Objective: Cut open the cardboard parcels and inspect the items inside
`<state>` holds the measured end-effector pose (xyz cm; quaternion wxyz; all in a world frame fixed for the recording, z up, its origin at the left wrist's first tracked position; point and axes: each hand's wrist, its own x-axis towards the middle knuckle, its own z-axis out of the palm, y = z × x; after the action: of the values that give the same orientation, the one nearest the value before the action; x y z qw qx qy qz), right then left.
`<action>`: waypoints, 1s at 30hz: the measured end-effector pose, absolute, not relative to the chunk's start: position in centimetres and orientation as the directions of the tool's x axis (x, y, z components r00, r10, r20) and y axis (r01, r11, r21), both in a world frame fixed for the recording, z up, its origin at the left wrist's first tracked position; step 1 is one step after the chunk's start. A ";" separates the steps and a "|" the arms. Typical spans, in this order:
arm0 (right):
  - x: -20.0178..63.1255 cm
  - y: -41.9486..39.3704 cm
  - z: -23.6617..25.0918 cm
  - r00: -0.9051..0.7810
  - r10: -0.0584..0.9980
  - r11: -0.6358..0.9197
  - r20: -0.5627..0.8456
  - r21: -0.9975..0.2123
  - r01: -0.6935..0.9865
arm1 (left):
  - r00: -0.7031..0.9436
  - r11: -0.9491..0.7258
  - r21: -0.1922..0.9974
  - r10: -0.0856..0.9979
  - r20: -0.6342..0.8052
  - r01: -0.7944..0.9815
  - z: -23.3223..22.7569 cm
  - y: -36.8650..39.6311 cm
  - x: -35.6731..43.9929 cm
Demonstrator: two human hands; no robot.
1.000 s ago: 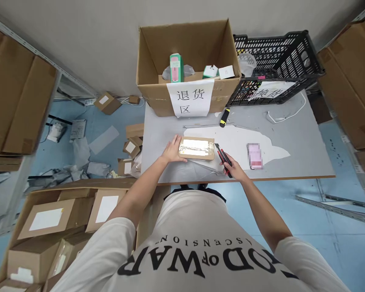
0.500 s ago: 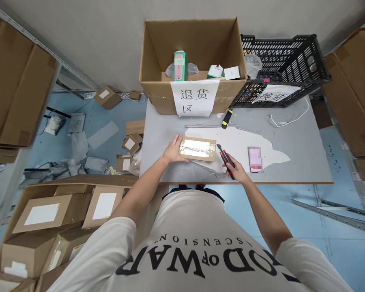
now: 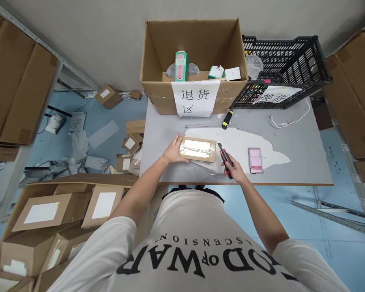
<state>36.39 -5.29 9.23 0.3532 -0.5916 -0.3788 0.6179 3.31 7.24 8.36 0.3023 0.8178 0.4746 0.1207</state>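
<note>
While the left hand (image 3: pixel 172 151) lies flat with fingers spread against the left end of a small parcel (image 3: pixel 197 149), the right hand (image 3: pixel 235 169) is closed around a red and black knife (image 3: pixel 224 158). That parcel is a flat brown carton wrapped in shiny clear tape, lying on the grey table (image 3: pixel 292 134) near its front edge, right before the person. The knife's tip points up and left toward the parcel's right end and sits just beside it; whether the blade touches the carton cannot be told. Fingers of the right hand wrap the handle, thumb on top.

Just right of the knife lies a pink phone (image 3: pixel 255 159), blurred, on a pale torn patch of the tabletop. Farther back a yellow and black tool (image 3: pixel 226 119) lies near a big open box (image 3: pixel 194 44) that bears a white paper sign (image 3: pixel 195 97) with printed characters. Inside that box stand a green and pink pack (image 3: pixel 181 66) and a few small white and green items. Beside it to the right sits a black crate (image 3: pixel 287 61), also with a paper label. A white cable (image 3: pixel 288 115) curls on the table before the crate.

On the blue floor to the left lie scattered small cartons and wrapping scraps, and at lower left a large carton holds many labelled parcels (image 3: pixel 42 213).
</note>
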 end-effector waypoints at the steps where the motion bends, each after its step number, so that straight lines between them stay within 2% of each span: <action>1: 36.3 -5.2 9.2 -0.049 0.883 -0.467 -0.467 -0.884 0.010 | 0.520 -0.365 0.612 0.850 -0.088 0.701 8.4 7.2 3.3; 7: 36.0 -5.2 8.9 -0.063 0.888 -0.457 -0.456 -0.889 -0.012 | 0.529 -0.380 0.634 0.847 -0.054 0.673 8.4 7.3 3.4; 15: 36.2 -5.7 8.9 -0.106 0.886 -0.451 -0.451 -0.892 0.027 | 0.530 -0.388 0.597 0.845 -0.074 0.702 8.3 7.2 3.3; 22: 36.7 -5.1 10.6 -0.091 0.868 -0.467 -0.488 -0.865 0.185 | 0.499 -0.374 0.513 0.857 -0.127 0.773 9.1 7.1 3.7; 30: 39.4 -4.1 13.7 -0.231 0.778 -0.502 -0.584 -0.799 0.331 | 0.453 -0.342 0.453 0.877 -0.162 0.824 9.4 7.0 4.2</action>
<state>39.44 -4.08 13.75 0.1773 -0.5943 -0.4663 0.6308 4.16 6.99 9.41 0.2419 0.8173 0.5201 0.0550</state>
